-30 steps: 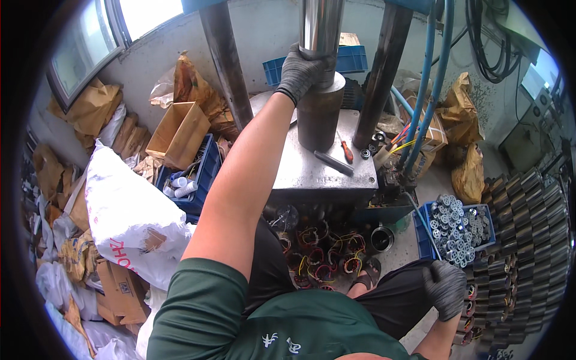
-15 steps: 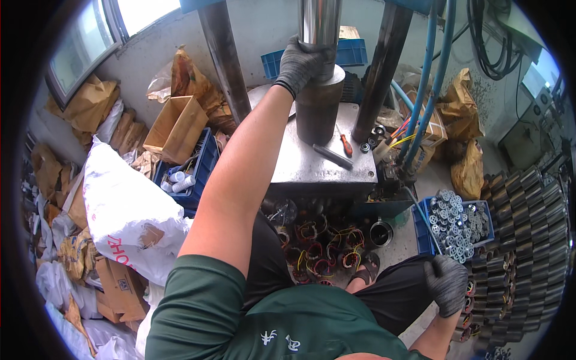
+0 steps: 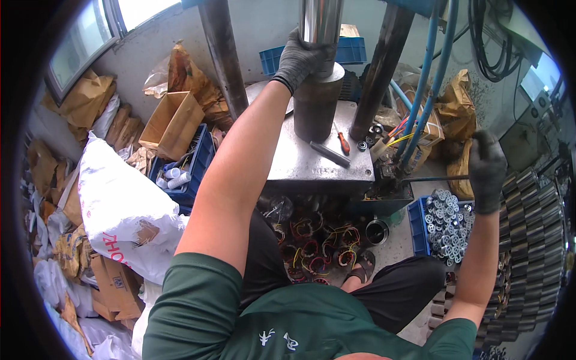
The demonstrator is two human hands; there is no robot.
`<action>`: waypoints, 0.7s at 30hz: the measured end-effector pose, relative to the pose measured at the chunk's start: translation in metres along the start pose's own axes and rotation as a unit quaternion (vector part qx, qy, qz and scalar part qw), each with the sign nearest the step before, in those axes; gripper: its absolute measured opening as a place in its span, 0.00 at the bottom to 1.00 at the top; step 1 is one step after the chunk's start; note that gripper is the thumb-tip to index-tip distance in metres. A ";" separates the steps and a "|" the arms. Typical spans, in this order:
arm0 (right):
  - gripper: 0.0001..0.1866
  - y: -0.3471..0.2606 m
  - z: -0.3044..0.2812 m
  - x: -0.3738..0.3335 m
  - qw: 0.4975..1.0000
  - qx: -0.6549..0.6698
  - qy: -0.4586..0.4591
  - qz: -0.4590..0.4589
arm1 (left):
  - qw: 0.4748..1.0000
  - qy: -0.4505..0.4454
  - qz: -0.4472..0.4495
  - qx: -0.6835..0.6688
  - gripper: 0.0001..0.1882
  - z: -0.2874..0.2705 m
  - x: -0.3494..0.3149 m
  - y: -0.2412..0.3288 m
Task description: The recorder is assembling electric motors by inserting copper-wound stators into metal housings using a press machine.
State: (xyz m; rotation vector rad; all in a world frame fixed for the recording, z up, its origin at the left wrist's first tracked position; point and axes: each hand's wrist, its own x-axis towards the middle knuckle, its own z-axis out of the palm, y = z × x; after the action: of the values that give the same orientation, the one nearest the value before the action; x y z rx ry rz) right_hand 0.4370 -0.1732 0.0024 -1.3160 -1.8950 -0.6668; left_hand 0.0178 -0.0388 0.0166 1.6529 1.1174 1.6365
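My left hand (image 3: 298,61), in a dark grey glove, is closed round a steel cylinder (image 3: 324,69) between the shiny press ram (image 3: 321,21) and a thick dark metal cylinder (image 3: 314,111). Its fingertips are partly hidden. The dark cylinder stands upright on the press's metal table (image 3: 294,168). At the right, my gloved right hand (image 3: 487,171) is closed on the end of a thin lever rod (image 3: 438,178), which runs sideways from the press; this hand is blurred. A dark metal bar (image 3: 330,154) and an orange-handled screwdriver (image 3: 343,143) lie on the press table.
Press columns (image 3: 223,57) flank the ram. Blue hoses (image 3: 429,90) hang at the right. Below are wired motor stators (image 3: 312,247), a blue bin of metal discs (image 3: 447,222) and stacked dark metal cylinders (image 3: 534,234). A white sack (image 3: 120,210) and wooden box (image 3: 172,125) stand left.
My right hand has moved up and away from my knee, swinging the lever from slanting down to nearly level. My left hand stays on the steel cylinder. The view has shifted slightly.
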 end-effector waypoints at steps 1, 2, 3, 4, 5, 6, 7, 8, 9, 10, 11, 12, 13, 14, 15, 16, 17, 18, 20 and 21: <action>0.11 0.001 0.003 0.004 1.000 0.006 -0.014 0.016 | 0.993 0.014 -0.026 -0.111 0.35 0.002 0.005 -0.005; 0.11 0.002 0.007 0.007 0.999 0.013 -0.029 0.032 | 0.974 0.029 -0.052 -0.219 0.43 0.002 0.012 -0.014; 0.11 -0.004 0.003 0.008 0.999 0.014 -0.027 0.030 | 0.974 0.031 -0.050 -0.219 0.43 -0.004 0.026 -0.035; 0.12 -0.017 -0.001 0.004 0.999 0.021 -0.044 -0.004 | 0.992 0.037 -0.010 -0.124 0.49 -0.022 0.039 -0.064; 0.13 -0.025 -0.012 -0.004 0.997 0.016 -0.063 -0.034 | 0.998 0.035 0.028 -0.037 0.56 -0.027 0.047 -0.082; 0.14 -0.027 -0.026 -0.019 0.992 0.027 -0.121 -0.020 | 0.998 0.032 0.027 -0.042 0.56 -0.020 0.049 -0.085; 0.15 -0.030 -0.037 -0.038 0.983 0.046 -0.177 -0.009 | 0.998 0.030 0.035 -0.036 0.57 -0.021 0.048 -0.085; 0.17 -0.026 -0.050 -0.064 0.955 0.084 -0.279 0.057 | 0.998 0.027 0.043 -0.032 0.58 -0.019 0.047 -0.084; 0.17 -0.049 -0.064 -0.073 0.910 0.055 -0.403 0.077 | 0.998 0.034 0.039 -0.019 0.58 -0.030 0.042 -0.085; 0.17 -0.051 -0.076 -0.097 0.891 0.121 -0.437 0.041 | 0.998 0.043 0.051 0.001 0.55 -0.023 0.045 -0.084; 0.13 -0.064 -0.077 -0.114 0.901 0.121 -0.417 -0.009 | 0.996 0.054 0.060 0.030 0.52 -0.020 0.045 -0.084; 0.13 -0.069 -0.079 -0.130 0.900 0.119 -0.418 -0.008 | 0.996 0.053 0.059 0.028 0.52 -0.016 0.042 -0.080; 0.11 -0.071 -0.080 -0.146 0.899 0.104 -0.423 0.042 | 0.997 0.043 0.056 0.016 0.48 -0.010 0.036 -0.069; 0.08 -0.073 -0.081 -0.158 0.895 0.090 -0.426 0.090 | 0.998 0.033 0.053 0.005 0.44 -0.005 0.027 -0.053; 0.08 -0.078 -0.083 -0.167 0.895 0.088 -0.428 0.093 | 0.998 0.022 0.051 -0.007 0.41 0.000 0.018 -0.037; 0.07 -0.084 -0.084 -0.175 0.912 0.068 -0.393 0.092 | 0.999 0.012 0.050 -0.018 0.37 0.003 0.011 -0.024; 0.07 -0.088 -0.082 -0.179 0.928 0.051 -0.358 0.089 | 0.998 0.003 0.049 -0.026 0.34 0.001 0.008 -0.018; 0.07 -0.089 -0.080 -0.180 0.928 0.052 -0.357 0.088 | 0.998 0.004 0.049 -0.024 0.34 -0.001 0.014 -0.024; 0.06 -0.090 -0.078 -0.184 0.935 0.035 -0.339 0.099 | 0.969 0.028 -0.005 -0.247 0.32 -0.003 0.028 -0.041; 0.06 -0.089 -0.076 -0.187 0.934 0.032 -0.340 0.103 | 0.968 0.024 -0.007 -0.249 0.32 0.003 0.021 -0.030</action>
State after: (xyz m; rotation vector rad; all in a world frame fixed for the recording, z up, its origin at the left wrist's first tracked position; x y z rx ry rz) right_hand 0.4146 -0.3665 -0.1014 -1.8281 -2.2235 -0.0201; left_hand 0.0133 -0.0050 0.0016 1.2792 0.6582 1.7735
